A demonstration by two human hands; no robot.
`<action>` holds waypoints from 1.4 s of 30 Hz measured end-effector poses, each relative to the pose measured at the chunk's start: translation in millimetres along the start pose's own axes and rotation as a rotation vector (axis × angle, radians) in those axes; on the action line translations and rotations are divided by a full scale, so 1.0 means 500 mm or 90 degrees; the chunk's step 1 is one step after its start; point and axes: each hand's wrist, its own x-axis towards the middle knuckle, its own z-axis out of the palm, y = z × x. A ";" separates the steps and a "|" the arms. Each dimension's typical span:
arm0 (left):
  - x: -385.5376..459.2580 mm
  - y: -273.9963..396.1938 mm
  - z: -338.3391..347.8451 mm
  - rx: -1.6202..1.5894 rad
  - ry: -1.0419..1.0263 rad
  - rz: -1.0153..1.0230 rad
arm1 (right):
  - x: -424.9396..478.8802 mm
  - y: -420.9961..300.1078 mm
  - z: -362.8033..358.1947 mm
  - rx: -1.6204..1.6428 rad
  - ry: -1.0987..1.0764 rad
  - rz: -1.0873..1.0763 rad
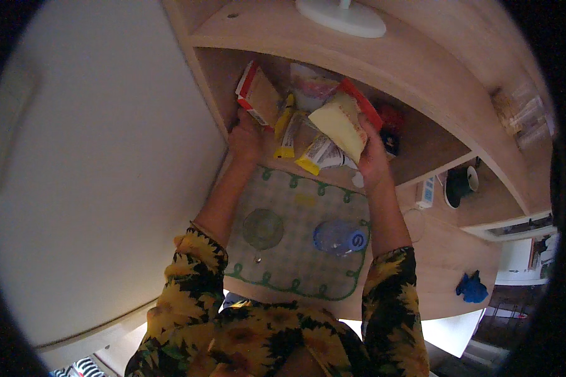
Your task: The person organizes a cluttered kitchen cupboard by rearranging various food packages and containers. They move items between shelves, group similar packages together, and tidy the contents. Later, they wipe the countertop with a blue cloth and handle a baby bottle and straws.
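Note:
On the left of the shelf compartment, my left hand grips the lower corner of a tilted, red-edged cardboard box; its fingertips are partly hidden. My right hand is closed around a cream-coloured packet. Behind that packet shows a red flat piece, partly covered by it. Between my hands lie a yellow wrapper, a yellow-and-white packet and another yellow-and-white packet. A clear plastic bag with pinkish contents sits farther back.
Below the compartment, a checked placemat with a green looped border carries a round glass lid and a clear blue plastic container. Right of them are a dark green mug, a small white box and a crumpled blue cloth. A white panel borders the left.

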 end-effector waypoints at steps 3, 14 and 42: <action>0.027 -0.017 0.018 0.000 0.065 0.042 | -0.011 -0.001 0.014 -0.053 0.064 0.001; -0.016 -0.037 -0.042 -0.037 0.177 0.087 | -0.001 0.035 0.038 -0.060 -0.008 0.000; 0.021 -0.112 0.076 0.085 -0.061 0.024 | -0.031 0.023 0.055 -0.036 0.029 -0.036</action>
